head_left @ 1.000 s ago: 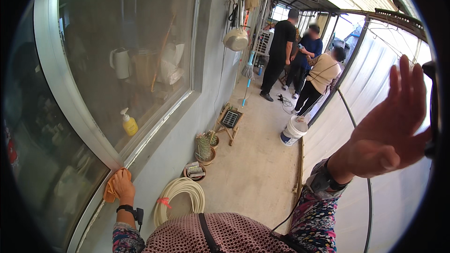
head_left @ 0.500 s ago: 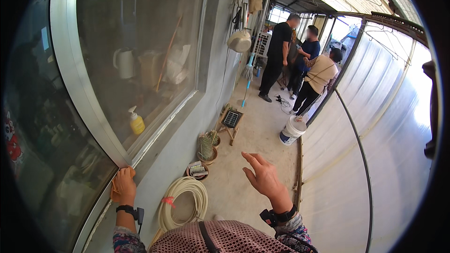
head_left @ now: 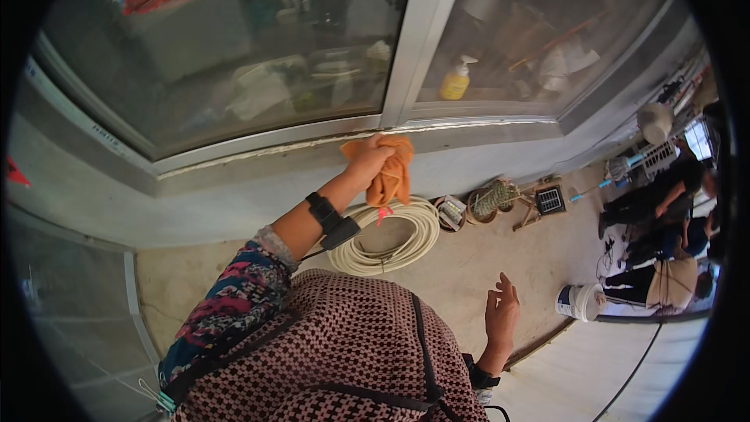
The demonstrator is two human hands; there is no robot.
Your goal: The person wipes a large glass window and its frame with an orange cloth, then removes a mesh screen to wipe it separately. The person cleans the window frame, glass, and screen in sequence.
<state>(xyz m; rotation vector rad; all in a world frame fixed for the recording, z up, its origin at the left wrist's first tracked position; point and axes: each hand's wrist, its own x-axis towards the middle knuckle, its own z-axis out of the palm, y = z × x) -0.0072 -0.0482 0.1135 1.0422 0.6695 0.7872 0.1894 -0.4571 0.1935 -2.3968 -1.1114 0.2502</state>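
Note:
My left hand (head_left: 372, 161) is closed around an orange cloth (head_left: 394, 176), which bunches up and hangs from my fingers. Hand and cloth are at the ledge under the window, close to where the silver window frame's upright (head_left: 426, 23) meets its lower rail (head_left: 273, 139). Away from the wall, my right hand (head_left: 502, 312) is held over the floor, its fingers spread and nothing in it. Behind the glass stands a yellow pump bottle (head_left: 455, 84).
Below the ledge lies a coiled cream hose (head_left: 426, 242). Potted plants (head_left: 492, 199), a small stool with a solar panel (head_left: 550, 200) and a white bucket (head_left: 578, 302) stand farther right. Several people (head_left: 656, 195) are beyond. A translucent sheet wall (head_left: 633, 359) bounds the lower right.
My view has turned left toward the window. My left hand still grips the orange cloth, now more of it showing. The right hand remains raised, fingers apart.

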